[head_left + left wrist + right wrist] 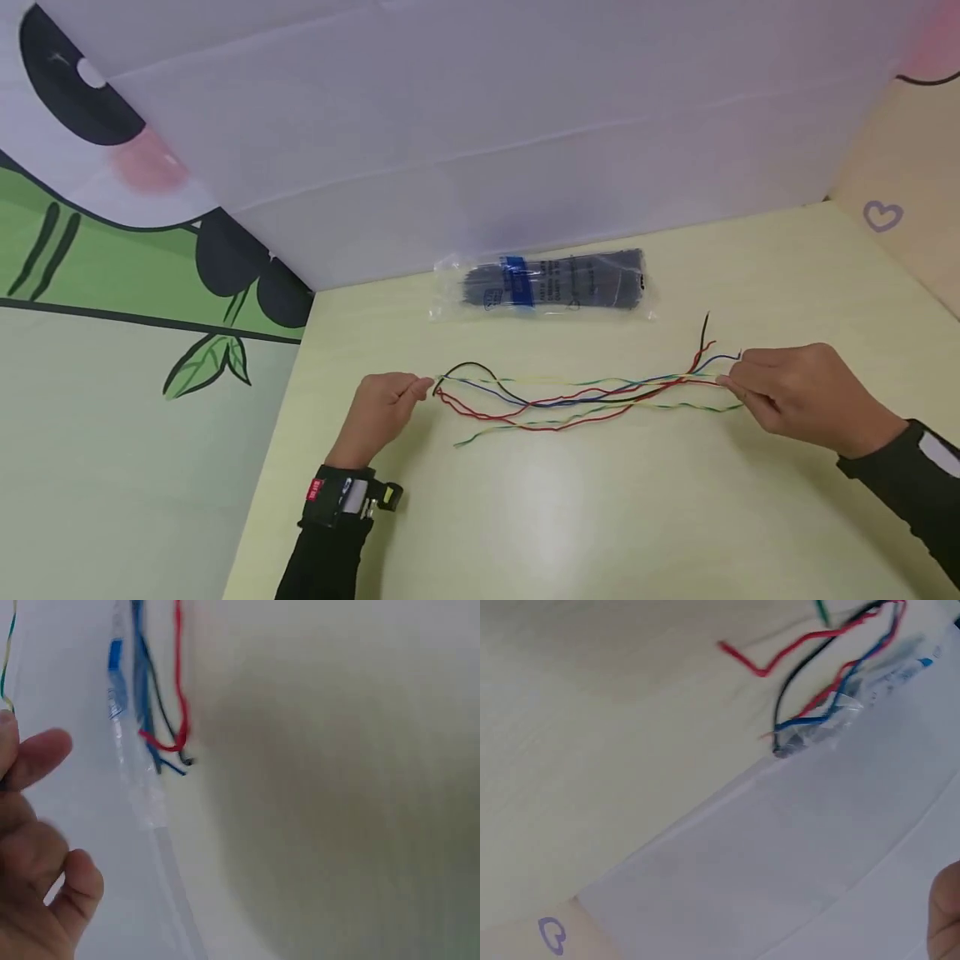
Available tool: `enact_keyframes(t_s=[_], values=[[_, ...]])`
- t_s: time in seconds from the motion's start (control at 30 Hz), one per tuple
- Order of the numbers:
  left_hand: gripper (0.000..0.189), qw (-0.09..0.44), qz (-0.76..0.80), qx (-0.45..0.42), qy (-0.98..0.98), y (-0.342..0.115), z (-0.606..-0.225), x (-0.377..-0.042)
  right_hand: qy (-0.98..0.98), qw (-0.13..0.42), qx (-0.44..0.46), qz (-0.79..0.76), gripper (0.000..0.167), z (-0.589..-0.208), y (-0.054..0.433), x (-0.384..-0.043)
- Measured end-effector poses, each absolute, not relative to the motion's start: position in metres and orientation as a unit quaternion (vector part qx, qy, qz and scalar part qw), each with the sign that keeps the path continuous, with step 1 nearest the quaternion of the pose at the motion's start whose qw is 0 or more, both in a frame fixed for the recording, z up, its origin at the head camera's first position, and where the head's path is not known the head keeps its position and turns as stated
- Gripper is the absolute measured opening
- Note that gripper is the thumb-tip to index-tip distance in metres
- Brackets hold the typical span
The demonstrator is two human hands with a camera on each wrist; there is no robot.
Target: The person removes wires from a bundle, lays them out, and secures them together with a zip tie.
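My left hand (378,412) pinches the left end of a yellow-green wire (540,380) between thumb and forefinger. That wire stretches nearly straight across to my right hand (806,392), whose fingertips pinch its other end. The left wrist view shows the pinched yellow-green wire (9,656) rising from my left thumb and finger (45,754). Below and around it runs a loose bundle of thin wires: red (555,429), blue (480,387), black (480,364) and a second yellow-green one (487,432). In the right wrist view only an edge of my right hand (946,911) shows.
Behind the wires, a clear plastic bag of dark zip ties (577,281) with a blue label lies on the pale tabletop (547,517). A white printed cloth wall (525,125) rises along the back edge, with a beige panel (900,167) at the right.
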State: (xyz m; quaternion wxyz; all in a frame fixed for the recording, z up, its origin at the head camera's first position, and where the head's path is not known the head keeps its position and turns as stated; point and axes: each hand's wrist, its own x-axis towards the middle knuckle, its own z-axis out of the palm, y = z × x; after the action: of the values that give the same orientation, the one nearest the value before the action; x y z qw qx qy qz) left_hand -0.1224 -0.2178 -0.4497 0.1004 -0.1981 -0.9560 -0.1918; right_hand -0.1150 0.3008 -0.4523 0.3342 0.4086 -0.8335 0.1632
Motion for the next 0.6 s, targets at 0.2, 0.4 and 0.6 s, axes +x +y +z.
enact_keyframes(t_s=[0.2,0.4,0.6], values=[[0.006,0.076,-0.035,-0.231,-0.969,-0.192,-0.463,-0.121,-0.869,0.277,0.4,0.089,0.055,-0.468,0.296,-0.129],[0.007,0.088,0.038,-0.171,-0.981,-0.166,-0.462,-0.116,-0.88,0.227,0.412,0.069,0.022,-0.48,0.298,-0.144],[0.045,0.086,-0.024,-0.286,-0.954,-0.145,-0.451,-0.113,-0.885,0.21,0.408,0.083,0.021,-0.463,0.281,-0.133]])
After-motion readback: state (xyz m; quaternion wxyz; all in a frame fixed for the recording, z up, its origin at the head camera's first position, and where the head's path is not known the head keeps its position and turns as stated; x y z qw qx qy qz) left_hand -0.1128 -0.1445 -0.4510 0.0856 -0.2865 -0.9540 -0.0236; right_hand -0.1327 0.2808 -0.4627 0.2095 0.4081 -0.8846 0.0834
